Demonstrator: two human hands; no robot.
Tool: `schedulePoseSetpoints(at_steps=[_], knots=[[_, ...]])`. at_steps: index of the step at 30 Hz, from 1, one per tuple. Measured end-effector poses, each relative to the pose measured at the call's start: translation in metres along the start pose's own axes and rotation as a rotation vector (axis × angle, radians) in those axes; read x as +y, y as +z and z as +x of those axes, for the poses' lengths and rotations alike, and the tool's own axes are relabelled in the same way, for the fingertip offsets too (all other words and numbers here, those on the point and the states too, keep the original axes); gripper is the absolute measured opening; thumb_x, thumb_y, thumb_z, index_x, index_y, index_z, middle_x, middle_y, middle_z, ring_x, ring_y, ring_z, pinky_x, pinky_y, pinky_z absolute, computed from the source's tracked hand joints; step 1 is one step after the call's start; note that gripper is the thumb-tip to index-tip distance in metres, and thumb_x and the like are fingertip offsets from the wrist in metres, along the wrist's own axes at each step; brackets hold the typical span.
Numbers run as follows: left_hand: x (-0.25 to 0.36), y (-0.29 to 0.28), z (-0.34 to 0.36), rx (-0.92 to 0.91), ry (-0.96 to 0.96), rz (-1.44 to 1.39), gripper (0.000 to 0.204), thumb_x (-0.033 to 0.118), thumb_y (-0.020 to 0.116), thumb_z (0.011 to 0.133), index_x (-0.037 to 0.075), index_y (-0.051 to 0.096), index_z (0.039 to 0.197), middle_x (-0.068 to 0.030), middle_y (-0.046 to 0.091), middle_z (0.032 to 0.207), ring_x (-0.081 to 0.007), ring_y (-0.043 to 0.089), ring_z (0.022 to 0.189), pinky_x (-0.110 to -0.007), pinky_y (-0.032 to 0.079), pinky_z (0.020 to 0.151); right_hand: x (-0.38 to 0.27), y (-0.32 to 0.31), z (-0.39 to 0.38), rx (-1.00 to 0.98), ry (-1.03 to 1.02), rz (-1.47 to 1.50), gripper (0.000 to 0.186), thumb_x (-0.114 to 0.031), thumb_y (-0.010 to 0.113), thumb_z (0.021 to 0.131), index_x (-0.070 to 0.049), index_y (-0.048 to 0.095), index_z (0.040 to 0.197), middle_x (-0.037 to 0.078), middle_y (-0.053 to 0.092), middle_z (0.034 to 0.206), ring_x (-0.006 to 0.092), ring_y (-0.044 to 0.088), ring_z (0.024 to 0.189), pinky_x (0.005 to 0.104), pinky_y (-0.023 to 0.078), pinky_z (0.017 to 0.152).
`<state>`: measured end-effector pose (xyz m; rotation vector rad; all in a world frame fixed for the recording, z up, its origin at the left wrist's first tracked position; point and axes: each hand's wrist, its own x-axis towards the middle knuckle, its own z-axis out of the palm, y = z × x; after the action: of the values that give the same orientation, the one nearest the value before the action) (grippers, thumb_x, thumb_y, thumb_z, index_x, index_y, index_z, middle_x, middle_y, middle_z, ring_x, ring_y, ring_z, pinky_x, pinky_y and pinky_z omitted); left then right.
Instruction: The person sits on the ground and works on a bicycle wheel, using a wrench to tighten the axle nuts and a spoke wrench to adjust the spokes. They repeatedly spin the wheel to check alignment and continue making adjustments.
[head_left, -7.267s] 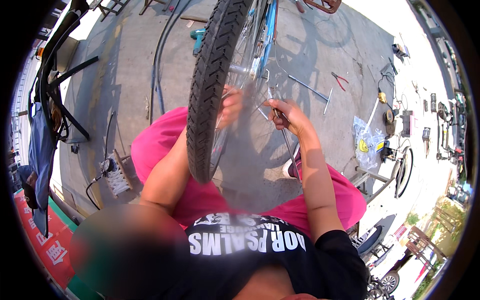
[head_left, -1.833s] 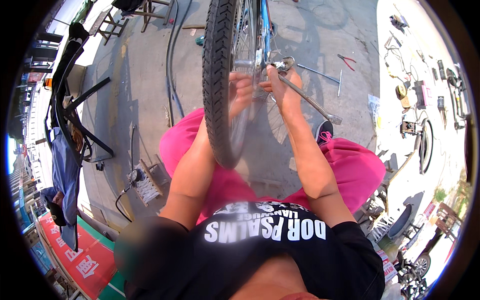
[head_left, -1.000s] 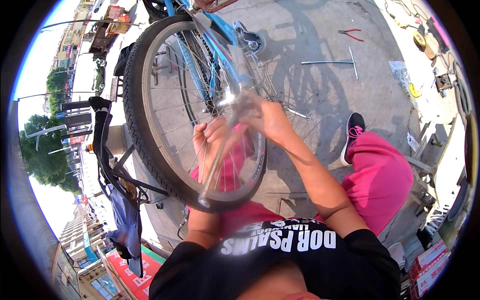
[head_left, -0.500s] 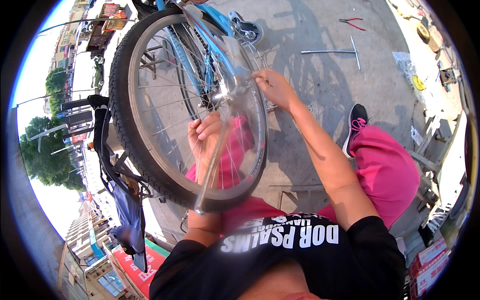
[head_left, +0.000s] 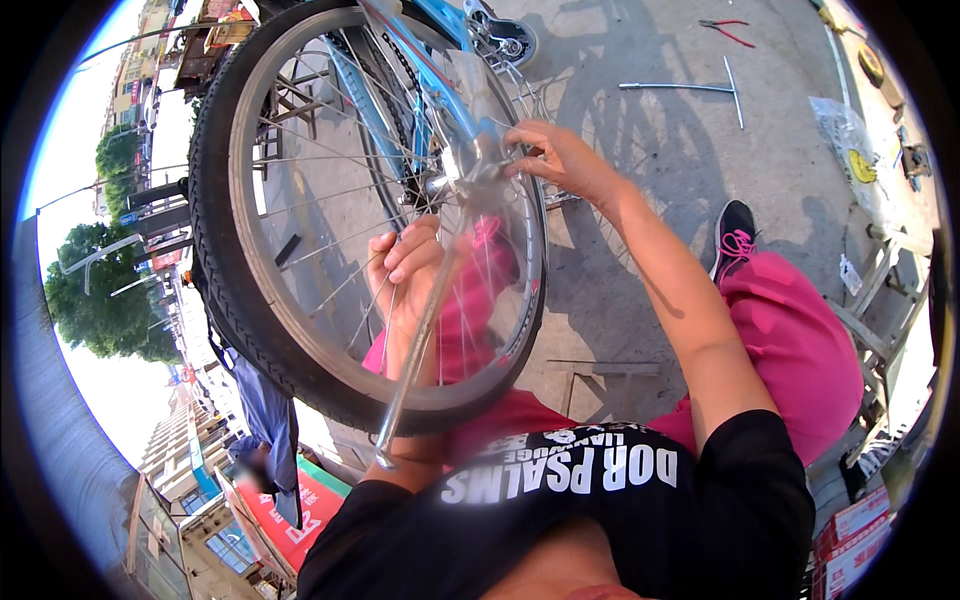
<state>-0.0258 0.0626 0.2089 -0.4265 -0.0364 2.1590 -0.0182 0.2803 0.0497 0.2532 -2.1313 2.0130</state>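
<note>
A blue bicycle's wheel (head_left: pixel 262 330) with a black tyre stands in front of me, tilted in the view. My left hand (head_left: pixel 408 262) is in among the spokes below the hub, its fingers curled; what they hold, if anything, is hidden. My right hand (head_left: pixel 565 162) reaches the right side of the axle, index finger and thumb bent around a small part I cannot make out. Between my hands is the metal hub area (head_left: pixel 485 185), partly blurred. A silver metal rod (head_left: pixel 412 375), perhaps a kickstand, slants from there down past the tyre, across my left forearm.
On the concrete to the right lie a T-handled wrench (head_left: pixel 680 87) and red-handled pliers (head_left: pixel 728 32). Farther right are a clear plastic bag (head_left: pixel 845 150) and a metal stand (head_left: pixel 875 310). A pedal (head_left: pixel 508 38) sticks out at the top. My pink-trousered knee (head_left: pixel 795 350) is at right.
The view has shifted, so the wheel sits farther left and the floor tools farther right. My right finger and thumb are a little farther apart at the axle. My left hand stays among the spokes.
</note>
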Motion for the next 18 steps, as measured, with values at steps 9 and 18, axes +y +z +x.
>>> schedulePoseSetpoints(at_steps=[9,18], knots=[[0.006,-0.001,-0.002,0.009,0.010,-0.036,0.010,0.006,0.042,0.083,0.006,0.033,0.084,-0.0003,0.043,0.051,-0.0141,0.047,0.045,-0.050,0.026,0.105,0.013,0.016,0.008,0.193,-0.366,-0.317,0.029,-0.006,0.071,0.068,-0.001,0.054,0.092,0.010,0.054,0.085,0.0299,0.052,0.084,0.0363,0.045,0.071],[-0.002,0.005,0.002,0.021,0.044,-0.007,0.008,0.007,0.039,0.085,0.007,0.032,0.083,-0.0013,0.043,0.050,-0.0148,0.047,0.043,-0.049,0.027,0.105,0.016,0.031,0.005,0.372,-0.346,-0.371,0.025,-0.012,0.073,0.067,-0.005,0.054,0.081,0.007,0.054,0.079,0.0264,0.055,0.079,0.0350,0.047,0.063]])
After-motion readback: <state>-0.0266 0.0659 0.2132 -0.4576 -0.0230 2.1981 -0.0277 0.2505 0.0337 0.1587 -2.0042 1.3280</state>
